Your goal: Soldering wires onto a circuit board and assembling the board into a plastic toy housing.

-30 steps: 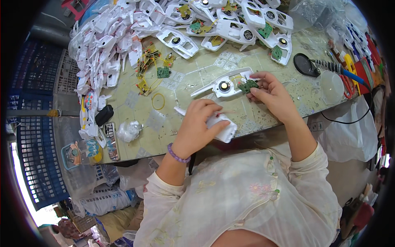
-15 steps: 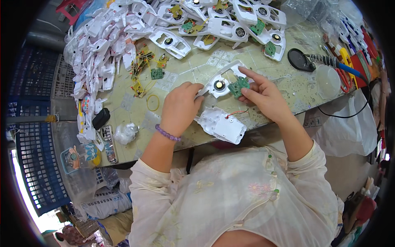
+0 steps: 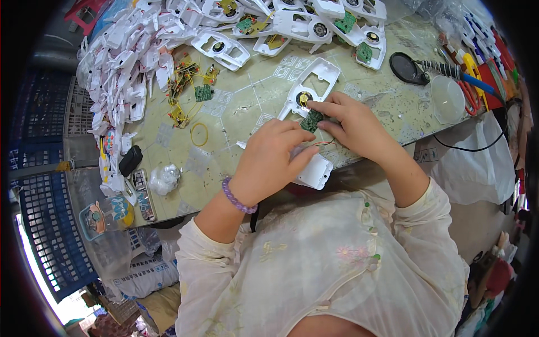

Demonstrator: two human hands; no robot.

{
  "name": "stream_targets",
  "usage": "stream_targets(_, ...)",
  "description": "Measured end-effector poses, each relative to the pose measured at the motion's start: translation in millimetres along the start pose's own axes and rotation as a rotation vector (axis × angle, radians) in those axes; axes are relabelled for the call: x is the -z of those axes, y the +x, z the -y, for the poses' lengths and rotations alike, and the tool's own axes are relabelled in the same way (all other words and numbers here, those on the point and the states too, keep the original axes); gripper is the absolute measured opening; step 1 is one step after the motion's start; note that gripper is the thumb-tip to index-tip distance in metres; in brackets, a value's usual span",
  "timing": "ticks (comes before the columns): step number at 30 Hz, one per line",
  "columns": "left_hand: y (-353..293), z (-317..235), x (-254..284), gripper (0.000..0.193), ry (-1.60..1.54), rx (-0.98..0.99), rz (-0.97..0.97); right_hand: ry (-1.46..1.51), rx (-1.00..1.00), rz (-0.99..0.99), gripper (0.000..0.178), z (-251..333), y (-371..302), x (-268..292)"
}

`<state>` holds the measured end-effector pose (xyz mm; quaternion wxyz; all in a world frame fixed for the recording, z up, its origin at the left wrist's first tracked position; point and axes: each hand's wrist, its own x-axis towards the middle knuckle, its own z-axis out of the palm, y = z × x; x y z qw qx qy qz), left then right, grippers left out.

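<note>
My right hand (image 3: 359,126) pinches a green circuit board (image 3: 310,121) by its right edge, just below the round speaker of a white plastic housing (image 3: 315,78). That housing lies on the table with its open frame pointing away from me. My left hand (image 3: 272,157) is curled over a white plastic back shell (image 3: 316,173), its fingertips close to the board's lower edge. Thin red and dark wires (image 3: 324,144) run out near my left thumb. Whatever sits between the left fingers is hidden, and most of the shell is covered by that hand.
White housings (image 3: 120,73) are heaped at the left and along the back. Wired boards (image 3: 185,84) and a yellow rubber band (image 3: 199,135) lie left of my hands. At the right are a soldering iron (image 3: 449,82) on its stand, a translucent lid (image 3: 447,100) and scissors (image 3: 469,96).
My left hand has left the housing and come down right over the back shell. The housing now stands more upright in view. The board has moved left and down in my right hand.
</note>
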<state>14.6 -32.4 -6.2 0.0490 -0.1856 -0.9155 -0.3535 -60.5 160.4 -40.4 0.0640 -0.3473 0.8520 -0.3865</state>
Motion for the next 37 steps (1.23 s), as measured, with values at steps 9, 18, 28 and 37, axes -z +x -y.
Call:
stream_targets(9,16.7,-7.8,-12.2,0.015,0.125,0.041,0.126,-0.049,0.041,-0.025,0.038,-1.7,0.0,-0.4)
stream_targets(18,7.6,-0.4,-5.9,0.014,-0.242,0.248,-0.034,0.467,-0.270,-0.132,0.017,10.8,-29.7,13.5)
stream_targets(28,7.6,-6.7,-13.3,0.010,-0.042,0.129,-0.063,0.574,-0.286,-0.215,0.013,22.8,-30.7,-4.3)
stream_targets(37,2.7,-4.5,-11.5,0.013,0.042,-0.019,-0.200,0.649,-0.323,-0.086,0.014,22.8,-30.8,-7.3)
